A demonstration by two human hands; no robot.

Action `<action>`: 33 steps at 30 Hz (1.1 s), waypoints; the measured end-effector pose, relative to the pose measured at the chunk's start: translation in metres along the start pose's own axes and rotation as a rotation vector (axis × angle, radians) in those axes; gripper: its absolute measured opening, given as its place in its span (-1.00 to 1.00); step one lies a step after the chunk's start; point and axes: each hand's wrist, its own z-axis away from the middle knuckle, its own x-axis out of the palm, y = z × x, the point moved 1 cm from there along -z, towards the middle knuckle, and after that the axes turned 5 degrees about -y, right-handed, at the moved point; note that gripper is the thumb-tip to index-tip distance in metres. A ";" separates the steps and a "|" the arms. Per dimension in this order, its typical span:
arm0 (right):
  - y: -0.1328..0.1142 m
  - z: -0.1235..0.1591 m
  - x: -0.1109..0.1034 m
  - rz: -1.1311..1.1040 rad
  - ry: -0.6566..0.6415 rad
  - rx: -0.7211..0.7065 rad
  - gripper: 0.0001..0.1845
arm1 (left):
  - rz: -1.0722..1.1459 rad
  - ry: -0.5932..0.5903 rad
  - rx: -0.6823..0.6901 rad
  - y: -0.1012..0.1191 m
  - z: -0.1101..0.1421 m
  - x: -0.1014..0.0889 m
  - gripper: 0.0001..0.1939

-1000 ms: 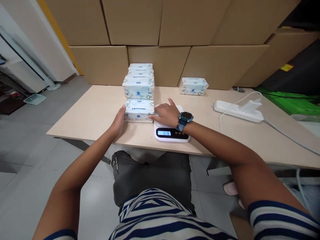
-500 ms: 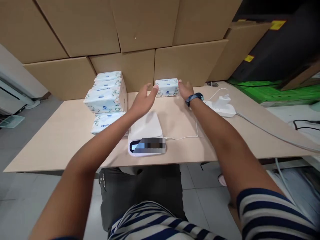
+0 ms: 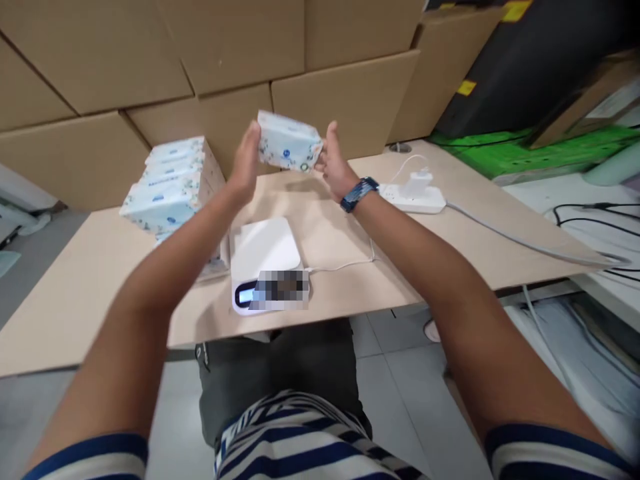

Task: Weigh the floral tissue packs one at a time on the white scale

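The head camera looks forward and down (fairly close) onto the table (image 3: 340, 233).

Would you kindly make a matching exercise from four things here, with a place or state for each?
1. Single pack
2. Scale
3. Power strip
4. Grouped packs

A. Left of the scale
B. Near the table's front edge, display lit
C. Held between left hand and right hand
D. White adapter plugged in

1-C, 2-B, 3-D, 4-A
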 end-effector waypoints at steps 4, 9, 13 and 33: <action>-0.026 0.075 0.004 -0.290 -0.098 -0.220 0.07 | -0.192 -0.259 0.122 0.061 0.105 -0.053 -0.42; -0.013 0.160 0.032 -0.430 -0.074 -0.442 -0.16 | -0.102 -0.224 0.011 0.053 0.239 -0.067 -0.13; 0.014 0.174 0.054 -0.428 -0.001 -0.421 -0.28 | 0.004 -0.145 -0.111 0.024 0.265 -0.059 -0.03; 0.018 0.173 0.070 -0.077 0.168 -0.361 -0.32 | -0.420 -0.002 -0.038 0.010 0.306 -0.057 -0.16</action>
